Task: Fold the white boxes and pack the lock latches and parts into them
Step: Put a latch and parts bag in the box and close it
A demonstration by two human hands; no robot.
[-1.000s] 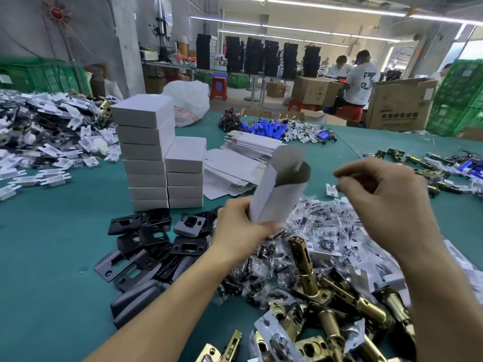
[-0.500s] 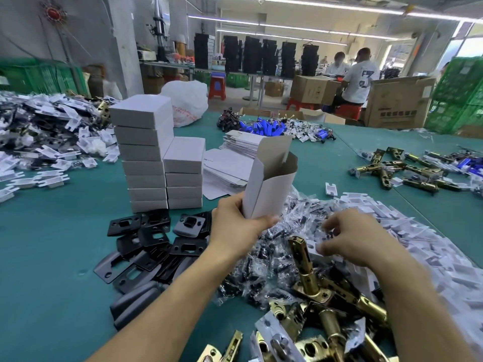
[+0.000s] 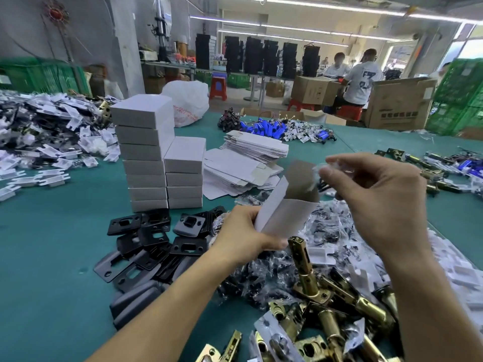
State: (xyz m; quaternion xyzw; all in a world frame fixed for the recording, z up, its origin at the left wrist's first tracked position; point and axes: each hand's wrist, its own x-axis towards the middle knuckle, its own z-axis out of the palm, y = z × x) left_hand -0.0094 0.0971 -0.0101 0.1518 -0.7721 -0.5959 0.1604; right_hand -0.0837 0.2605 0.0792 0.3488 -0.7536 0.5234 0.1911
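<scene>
Gripping a white box (image 3: pixel 285 215) in the left hand (image 3: pixel 243 239), fingers curled round its lower end, the box tilted with its open, brown-lined mouth facing up and to the right. Pinching a small clear bag (image 3: pixel 320 169) between thumb and fingertips of the right hand (image 3: pixel 379 205), raised just above and to the right of that open mouth. Too blurred to tell what is inside the bag, or whether it touches the box's flap.

Working with both hands in the air above a green worktop (image 3: pixel 52 257), over a heap of bagged dark parts (image 3: pixel 326 226).

Looking nearer: brass latches (image 3: pixel 339 296) piled at the near right, one propped almost upright just below the box.

Looking left: black plates (image 3: pixel 154 239) spread beside the left forearm, and beyond them two stacks of closed white boxes (image 3: pixel 143 152) touching side by side, the left stack taller.

Looking farther: flat unfolded boxes (image 3: pixel 251 158) fanned out just right of the stacks, beyond the held box. More of the latches at the far right, well apart from the hands. Loose white plastic pieces (image 3: pixel 52 142) heaped at the far left.
</scene>
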